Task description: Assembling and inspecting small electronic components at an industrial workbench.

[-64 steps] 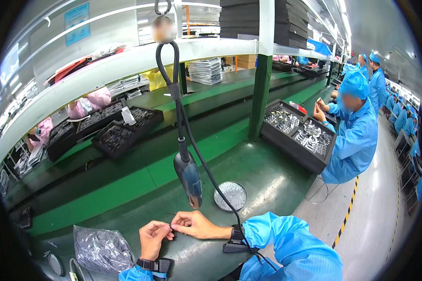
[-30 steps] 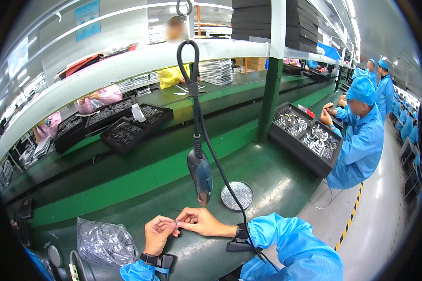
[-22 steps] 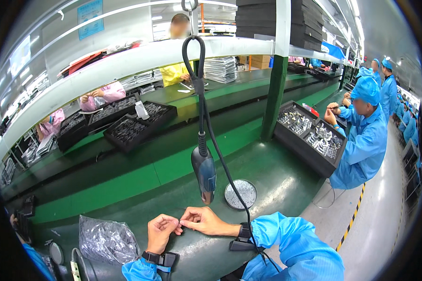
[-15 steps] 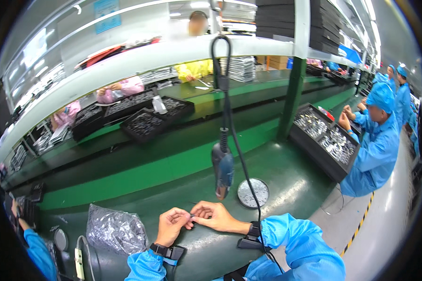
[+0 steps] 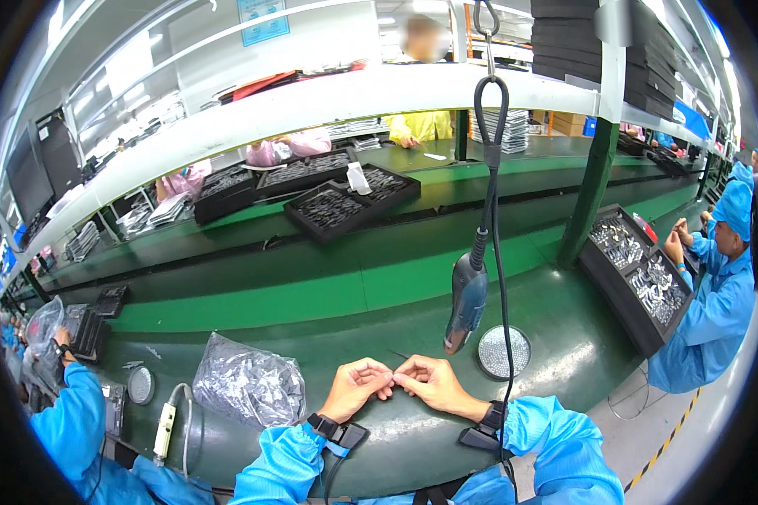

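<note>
Two bare hands at a green bench (image 5: 556, 316), lower centre of the frame. The left hand (image 5: 358, 389) and right hand (image 5: 434, 383) met at the fingertips, curled, with thumbs brought up toward the forefingers. From where one stood, whether either pinch was fully closed could not be told; any piece at that meeting point was too small and covered to make out. Bringing the tips so close together seemed to let each hand steady the other. A thin dark sliver (image 5: 398, 354) lay just beyond the fingers. At lower left, near the left wrist, rested a clear bag (image 5: 248, 383) of small pieces, probably placed for easy reach. A round shallow dish (image 5: 505, 352) lay flat right of centre, near the right hand, its rim apparently meant to contain loose bits. To its left, a dark hand-held device (image 5: 469, 295) hung nose down from a looped cord (image 5: 493, 160), presumably to spare bench space. At right, a black tray (image 5: 615, 299) held shiny parts, its divider seemingly keeping two lots apart.
</note>
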`<state>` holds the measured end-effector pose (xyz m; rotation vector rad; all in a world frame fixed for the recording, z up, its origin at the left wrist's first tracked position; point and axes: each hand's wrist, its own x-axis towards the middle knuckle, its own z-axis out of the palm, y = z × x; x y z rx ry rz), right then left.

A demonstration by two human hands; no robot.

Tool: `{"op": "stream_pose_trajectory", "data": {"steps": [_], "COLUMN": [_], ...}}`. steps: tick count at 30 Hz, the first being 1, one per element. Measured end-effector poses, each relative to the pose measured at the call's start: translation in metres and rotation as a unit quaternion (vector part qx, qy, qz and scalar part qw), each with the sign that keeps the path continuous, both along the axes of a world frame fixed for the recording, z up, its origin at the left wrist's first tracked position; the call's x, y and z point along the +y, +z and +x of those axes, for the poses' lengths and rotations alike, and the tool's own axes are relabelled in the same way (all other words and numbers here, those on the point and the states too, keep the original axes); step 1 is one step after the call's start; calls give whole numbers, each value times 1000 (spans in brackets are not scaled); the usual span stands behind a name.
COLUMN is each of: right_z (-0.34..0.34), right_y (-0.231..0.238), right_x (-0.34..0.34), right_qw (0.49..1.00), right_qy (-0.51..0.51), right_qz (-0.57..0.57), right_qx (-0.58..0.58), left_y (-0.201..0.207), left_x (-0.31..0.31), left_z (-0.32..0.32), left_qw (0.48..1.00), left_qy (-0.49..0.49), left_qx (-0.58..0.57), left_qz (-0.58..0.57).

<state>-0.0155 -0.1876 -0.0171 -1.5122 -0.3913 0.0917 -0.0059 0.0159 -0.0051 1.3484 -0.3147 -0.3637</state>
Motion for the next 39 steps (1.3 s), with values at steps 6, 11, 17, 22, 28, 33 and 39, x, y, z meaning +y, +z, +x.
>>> {"op": "stream_pose_trajectory", "data": {"steps": [6, 11, 17, 22, 28, 33, 39], "right_z": [5, 2, 5, 11, 9, 7, 5], "right_y": [-1, -2, -4, -3, -5, -5, -2], "right_x": [-1, -7, 3, -7, -1, -4, -3], "right_qw": [1000, 997, 997, 997, 998, 998, 998], "right_qy": [3, 11, 20, -2, 19, 21, 15], "right_qz": [-6, 60, 62, 71, 59, 62, 50], "right_qx": [-25, 43, 45, 19, 21, 22, 26], "left_y": [5, 7, 49, 104, 118, 91, 61], "left_x": [-3, -4, 31, 89, 159, 137, 130], "left_z": [1, -3, -34, -43, -67, -60, -32], "left_qw": [1000, 999, 984, 950, 905, 886, 808], "left_qy": [8, 45, 138, 237, 323, 210, 163], "left_qx": [-6, -15, -104, -191, -169, -199, -286], "left_qz": [-6, -2, 46, 77, 219, 363, 488]}}
